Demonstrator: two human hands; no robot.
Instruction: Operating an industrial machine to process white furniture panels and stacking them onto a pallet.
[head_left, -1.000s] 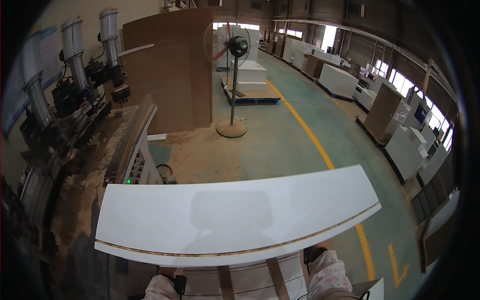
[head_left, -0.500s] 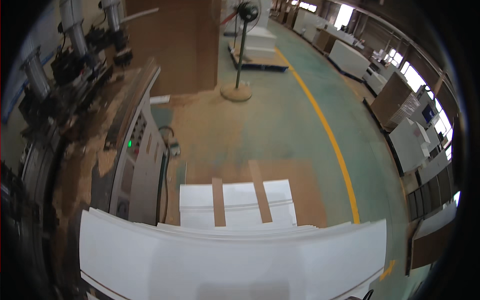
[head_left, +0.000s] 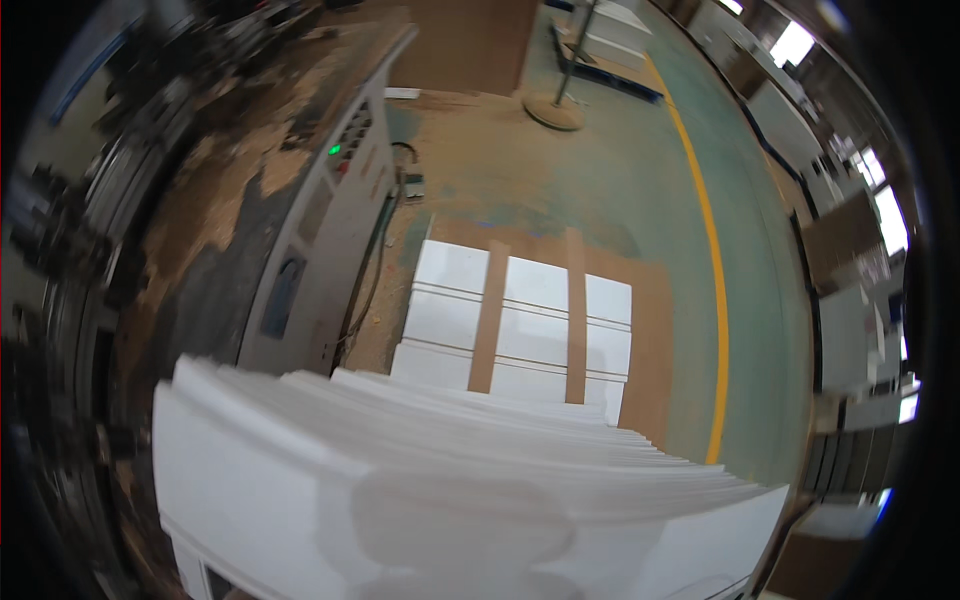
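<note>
Neither of my hands shows. Right in front of me stands a large stack of white panels (head_left: 260,470), its layered edges fanned unevenly along the far side. A soft grey shadow falls across the middle of the top panel. Beyond it, lower down, lie more white panels (head_left: 540,285) in rows, with two brown strips (head_left: 489,320) laid across them. These panels rest on a brown sheet (head_left: 648,340) on the floor.
On the left is a machine with a grey control cabinet (head_left: 325,200) and a lit green button (head_left: 335,149). Wood dust covers its bed. A fan's round base (head_left: 553,112) stands ahead, near a loaded pallet (head_left: 610,70). A yellow floor line (head_left: 712,250) runs along the right.
My view has tipped down and turned left, so more of the near stack's layered edges and the floor panels shows. My hands stay out of sight in both frames.
</note>
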